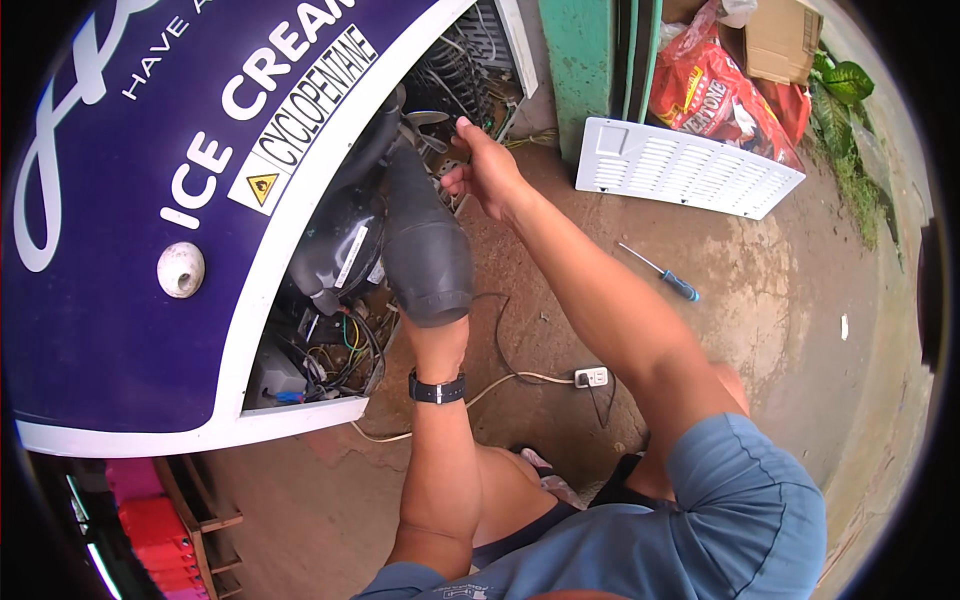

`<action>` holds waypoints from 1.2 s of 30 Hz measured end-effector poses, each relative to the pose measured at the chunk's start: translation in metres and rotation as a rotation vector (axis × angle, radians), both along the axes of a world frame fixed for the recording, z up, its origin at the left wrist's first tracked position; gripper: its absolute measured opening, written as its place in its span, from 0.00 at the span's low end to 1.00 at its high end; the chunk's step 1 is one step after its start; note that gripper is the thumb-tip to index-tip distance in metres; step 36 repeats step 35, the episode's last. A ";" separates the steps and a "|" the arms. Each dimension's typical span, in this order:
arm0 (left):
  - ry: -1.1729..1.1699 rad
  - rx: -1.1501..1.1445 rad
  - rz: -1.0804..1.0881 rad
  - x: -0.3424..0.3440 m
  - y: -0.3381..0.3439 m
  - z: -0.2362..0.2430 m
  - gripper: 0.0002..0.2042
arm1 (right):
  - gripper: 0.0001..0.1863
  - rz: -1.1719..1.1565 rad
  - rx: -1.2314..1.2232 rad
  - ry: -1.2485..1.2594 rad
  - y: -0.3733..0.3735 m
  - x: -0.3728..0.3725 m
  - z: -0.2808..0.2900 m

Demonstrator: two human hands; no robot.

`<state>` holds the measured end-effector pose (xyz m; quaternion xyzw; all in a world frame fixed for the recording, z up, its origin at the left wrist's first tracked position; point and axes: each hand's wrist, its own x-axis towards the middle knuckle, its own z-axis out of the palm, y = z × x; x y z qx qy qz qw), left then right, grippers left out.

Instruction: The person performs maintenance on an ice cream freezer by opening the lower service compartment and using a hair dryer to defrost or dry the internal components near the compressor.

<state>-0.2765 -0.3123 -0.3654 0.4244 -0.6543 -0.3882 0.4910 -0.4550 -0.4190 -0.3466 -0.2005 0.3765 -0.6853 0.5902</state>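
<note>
My left hand [437, 342] is mostly hidden beneath a black blower [428, 262] and seems to grip it from below. The blower tapers to a nozzle that points into the open compartment of a freezer [325, 412]. Just right of the nozzle, my right hand [484, 170] is raised with its fingers apart, holding nothing. Close to the nozzle is a metal fan blade [428, 117], with dark condenser coils [455, 80] behind it. A round black compressor [335, 240] sits left of the blower, and loose wires [350, 345] lie below.
On the floor at right are a blue-handled screwdriver [672, 279] and a white louvred panel [690, 168], leaning on a red bag [720, 105]. A white extension socket [591, 377] with its cord lies near my knees. A green post [577, 70] stands beyond the freezer.
</note>
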 end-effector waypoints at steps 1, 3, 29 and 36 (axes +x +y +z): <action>0.008 0.010 0.002 0.000 0.000 0.000 0.30 | 0.34 0.001 -0.001 0.002 -0.006 0.001 0.003; 0.015 0.005 0.009 0.001 0.000 -0.001 0.30 | 0.34 -0.076 0.090 0.029 -0.015 0.003 0.005; 0.005 0.001 -0.013 0.006 -0.015 -0.026 0.28 | 0.19 -0.175 -0.262 0.267 0.036 -0.019 -0.034; 0.042 0.023 -0.011 0.004 -0.016 -0.026 0.28 | 0.20 -0.040 -0.095 0.363 0.034 -0.022 -0.036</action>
